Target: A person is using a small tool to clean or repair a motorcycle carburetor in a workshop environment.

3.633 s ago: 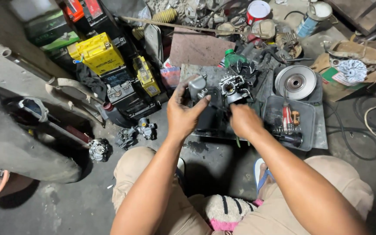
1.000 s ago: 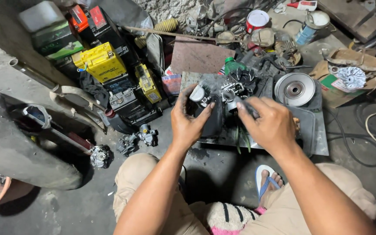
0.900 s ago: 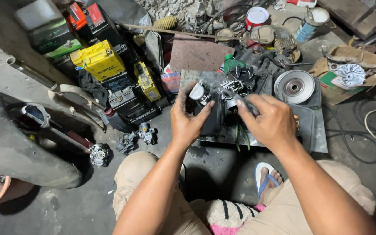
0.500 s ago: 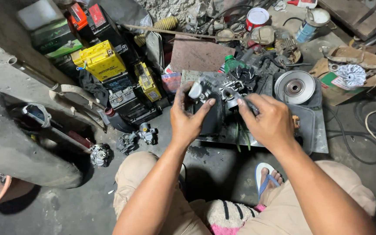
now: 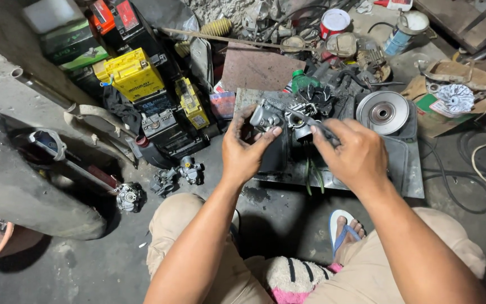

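A small grey metal engine part [image 5: 281,115] – it looks like a carburettor, though its detail is hard to make out – is held up between both hands above a grimy metal tray [image 5: 409,174]. The left hand [image 5: 247,151] is wrapped round the part's left end: the thumb is laid across its near face and the fingers are curled over the far side, so the part is pinched firmly between them. The right hand [image 5: 351,155] is set against the part's right end, its fingers [image 5: 324,128] bent and pressed close together over a dark tool or lever; what exactly is gripped there cannot be told, since the fingertips are hidden by the back of the hand.

Just beyond the right fingers, a round silver pulley disc [image 5: 383,111] is seen lying on the tray. Further past the fingertips, a green bottle [image 5: 301,79] is stood among oily black parts. Well off to the left of the left fingers, yellow batteries [image 5: 133,73] are stacked with darker ones, and two more small carburettor-like parts [image 5: 176,173] are left on the concrete floor (nearer the wrist than the fingers). Below both hands, a foot in a blue sandal [image 5: 345,232] is planted on the floor, between the knees.
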